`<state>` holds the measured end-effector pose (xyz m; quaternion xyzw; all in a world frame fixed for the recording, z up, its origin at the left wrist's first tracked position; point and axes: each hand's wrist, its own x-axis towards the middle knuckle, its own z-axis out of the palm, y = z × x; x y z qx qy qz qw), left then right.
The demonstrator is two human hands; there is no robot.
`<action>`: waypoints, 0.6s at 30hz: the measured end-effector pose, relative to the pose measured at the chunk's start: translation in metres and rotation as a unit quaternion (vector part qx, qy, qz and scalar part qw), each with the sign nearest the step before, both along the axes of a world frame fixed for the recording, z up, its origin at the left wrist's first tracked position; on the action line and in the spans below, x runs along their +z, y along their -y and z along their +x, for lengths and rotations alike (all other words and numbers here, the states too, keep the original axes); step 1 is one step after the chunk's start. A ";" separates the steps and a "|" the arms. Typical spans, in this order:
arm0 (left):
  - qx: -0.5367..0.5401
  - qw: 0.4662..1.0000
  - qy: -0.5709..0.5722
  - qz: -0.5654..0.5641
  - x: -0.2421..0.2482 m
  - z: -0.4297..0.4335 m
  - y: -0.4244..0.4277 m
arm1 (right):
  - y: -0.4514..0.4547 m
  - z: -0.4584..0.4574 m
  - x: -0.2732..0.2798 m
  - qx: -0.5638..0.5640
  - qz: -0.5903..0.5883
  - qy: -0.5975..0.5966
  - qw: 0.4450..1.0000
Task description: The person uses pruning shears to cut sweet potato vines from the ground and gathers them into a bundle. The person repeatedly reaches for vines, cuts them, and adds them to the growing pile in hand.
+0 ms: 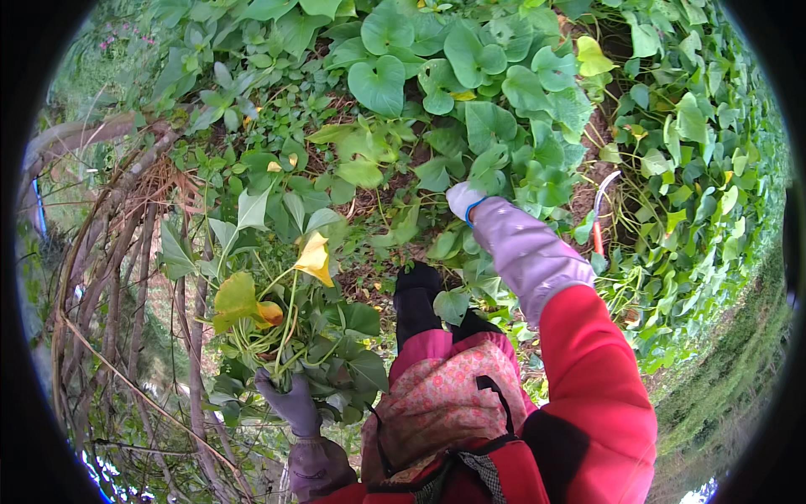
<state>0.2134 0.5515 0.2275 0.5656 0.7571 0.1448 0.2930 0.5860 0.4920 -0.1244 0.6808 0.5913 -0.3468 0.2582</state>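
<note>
My left hand (291, 403), in a grey glove, grips a thick bunch of leafy vine cuttings (289, 327) that look like sweet potato vines. Green leaves and a few yellow ones fan out above the fist, the pale stems gathered at it. In a whitish glove with a blue cuff edge, my right hand (465, 199) reaches into the growing vines (497, 145) ahead of my feet. Leaves cover its fingertips, so what they hold is hidden. A sickle (600, 217) with a curved blade and an orange-red handle lies among the vines to the right.
A fence of bare branches (119, 252) stands along the left, with a thin stick (145, 397) slanting across it. My dark boots (417, 293) are among low weeds. More vines (699, 164) spread to the right, beside a grassy strip (730, 372).
</note>
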 end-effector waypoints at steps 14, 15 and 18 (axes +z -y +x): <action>-0.082 0.991 0.090 0.052 0.019 0.051 -0.017 | 0.069 0.259 0.309 -0.382 -0.069 -0.227 0.893; -0.072 0.993 0.075 0.057 0.018 0.053 -0.019 | 0.090 0.273 0.323 -0.386 0.015 -0.247 0.889; -0.082 0.992 0.046 0.088 0.000 0.062 -0.030 | 0.189 0.307 0.365 -0.667 0.094 -0.297 0.677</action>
